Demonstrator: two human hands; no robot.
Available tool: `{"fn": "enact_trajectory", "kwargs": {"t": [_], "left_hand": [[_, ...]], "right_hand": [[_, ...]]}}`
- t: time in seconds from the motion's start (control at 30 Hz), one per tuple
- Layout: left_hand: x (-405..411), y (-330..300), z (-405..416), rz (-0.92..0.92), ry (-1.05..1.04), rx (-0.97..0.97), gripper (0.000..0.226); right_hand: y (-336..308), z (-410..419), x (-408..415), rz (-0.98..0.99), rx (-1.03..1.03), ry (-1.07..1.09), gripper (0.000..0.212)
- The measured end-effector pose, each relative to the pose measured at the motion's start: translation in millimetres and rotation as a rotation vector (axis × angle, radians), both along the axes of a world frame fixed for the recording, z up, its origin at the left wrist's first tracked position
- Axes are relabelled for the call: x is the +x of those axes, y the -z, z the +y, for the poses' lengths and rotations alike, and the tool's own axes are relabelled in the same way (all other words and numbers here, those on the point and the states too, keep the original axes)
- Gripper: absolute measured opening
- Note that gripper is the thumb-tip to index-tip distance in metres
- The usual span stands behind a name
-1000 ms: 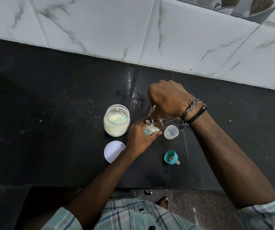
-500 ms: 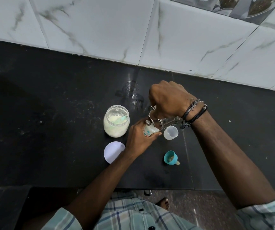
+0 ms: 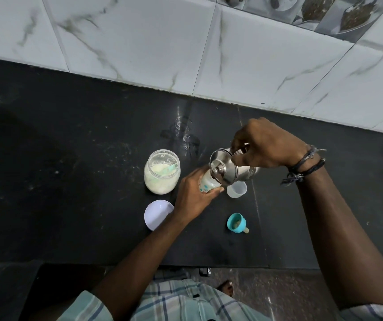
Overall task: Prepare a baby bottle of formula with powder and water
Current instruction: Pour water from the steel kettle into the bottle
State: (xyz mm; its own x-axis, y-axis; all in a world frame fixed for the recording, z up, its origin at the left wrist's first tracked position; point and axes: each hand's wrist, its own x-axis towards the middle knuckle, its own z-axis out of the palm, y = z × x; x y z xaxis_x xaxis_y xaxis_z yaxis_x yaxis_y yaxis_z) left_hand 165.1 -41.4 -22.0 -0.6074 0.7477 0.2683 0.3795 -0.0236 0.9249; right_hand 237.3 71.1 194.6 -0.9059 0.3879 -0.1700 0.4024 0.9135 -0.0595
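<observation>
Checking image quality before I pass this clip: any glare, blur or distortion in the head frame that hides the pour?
Head view: wide-angle bend curves the counter edge and wall tiles; bright glints on the steel jug mask the bottle mouth, so no stream is visible; right hand and left hand look sharp; powder jar evenly lit; frame corners darker.

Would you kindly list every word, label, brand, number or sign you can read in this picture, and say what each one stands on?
No text can be read anywhere.
Clear baby bottle held in the left hand: teal and red printed marks, too small and blurred to read.
Clear plastic jar of white powder: no label shows.
Tilted steel vessel in the right hand: no marking shows.
Small translucent cup, white round lid and teal bottle collar with teat: plain.
</observation>
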Motion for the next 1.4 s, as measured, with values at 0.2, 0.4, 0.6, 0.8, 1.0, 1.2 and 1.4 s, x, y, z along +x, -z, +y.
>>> {"fn": "enact_trajectory", "kwargs": {"t": [0.2, 0.4, 0.6, 0.8, 1.0, 1.2, 1.4], "left_hand": [[0, -4, -2, -0.009, 0.018, 0.013, 0.052], [0, -3, -1, -0.011, 0.001, -0.013, 0.062], [2, -3, 0, -0.036, -0.029, -0.022, 0.065], [1, -5, -1, -0.052, -0.034, -0.064, 0.073], [4, -9, -8, -0.007, -0.025, -0.059, 0.094], [4, -24, -29, 0.018, -0.06, 0.078, 0.094], [-14, -34, -49, 0.146, -0.243, 0.324, 0.056]], "right_hand": [[0, 16, 28, 0.068, -0.093, 0.082, 0.016], [6, 28, 49, 0.129, -0.174, 0.198, 0.016], [19, 41, 65, 0.222, -0.247, 0.208, 0.015], [28, 53, 76, 0.328, -0.464, 0.298, 0.011], [29, 63, 74, 0.474, -0.63, 0.371, 0.009], [39, 67, 33, 0.686, -0.8, 0.481, 0.012], [70, 69, -27, 0.831, -1.001, 0.598, 0.017]]}}
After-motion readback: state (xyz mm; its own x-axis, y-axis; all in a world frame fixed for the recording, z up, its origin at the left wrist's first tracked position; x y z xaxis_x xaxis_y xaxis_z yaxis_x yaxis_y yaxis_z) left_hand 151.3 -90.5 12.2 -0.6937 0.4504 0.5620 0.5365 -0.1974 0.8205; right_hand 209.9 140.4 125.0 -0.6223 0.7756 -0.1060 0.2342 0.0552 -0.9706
